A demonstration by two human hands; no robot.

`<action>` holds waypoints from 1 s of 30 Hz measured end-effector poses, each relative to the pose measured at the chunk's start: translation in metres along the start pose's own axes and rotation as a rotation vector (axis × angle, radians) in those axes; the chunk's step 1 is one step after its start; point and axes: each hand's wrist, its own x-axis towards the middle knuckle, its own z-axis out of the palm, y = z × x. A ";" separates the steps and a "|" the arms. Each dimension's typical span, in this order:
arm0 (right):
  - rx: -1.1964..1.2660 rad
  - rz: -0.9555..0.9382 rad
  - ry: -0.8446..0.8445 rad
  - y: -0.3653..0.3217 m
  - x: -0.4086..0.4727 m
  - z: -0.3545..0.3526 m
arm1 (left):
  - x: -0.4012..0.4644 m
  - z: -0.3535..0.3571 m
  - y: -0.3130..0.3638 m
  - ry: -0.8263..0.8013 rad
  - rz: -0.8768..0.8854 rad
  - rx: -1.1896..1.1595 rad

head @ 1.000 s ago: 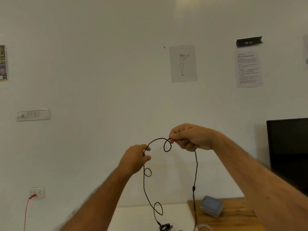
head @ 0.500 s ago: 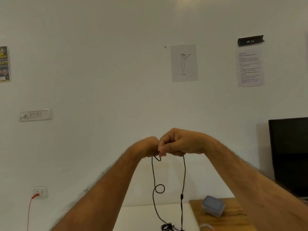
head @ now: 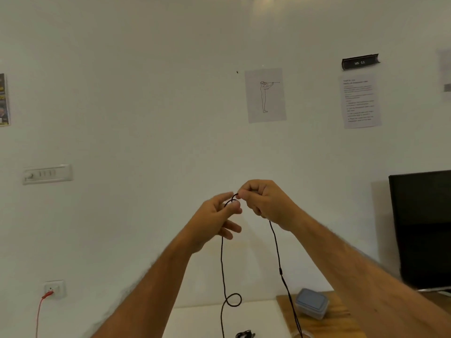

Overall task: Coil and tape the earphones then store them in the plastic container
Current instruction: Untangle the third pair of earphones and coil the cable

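At the lower centre of the frame, your left hand (head: 214, 219) pinches the black earphone cord (head: 222, 267) between thumb and forefinger, the other fingers loose. The cord arcs to your right hand (head: 264, 201), which pinches it with curled fingers. Two strands hang down, the left one kinked into a small loop. At the lower right, the lidded plastic container (head: 312, 306) sits on the wooden table (head: 341, 320).

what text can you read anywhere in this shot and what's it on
"WS 11": white characters on the black wall tag.
Printed sheet under that tag: lines of text, too small and blurred to read.
Poster at the left edge: lettering blurred and cut off.
Figure drawing sheet: no words visible.
Plastic container: no label visible.
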 end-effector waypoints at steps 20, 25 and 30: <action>0.197 0.148 -0.059 -0.005 0.001 0.005 | 0.007 0.011 -0.010 0.397 0.214 0.249; 0.154 0.153 -0.126 -0.006 0.000 0.011 | 0.008 0.007 -0.016 0.550 0.296 0.483; 0.122 0.173 -0.119 -0.003 0.001 0.012 | 0.005 0.002 -0.017 0.441 0.249 0.557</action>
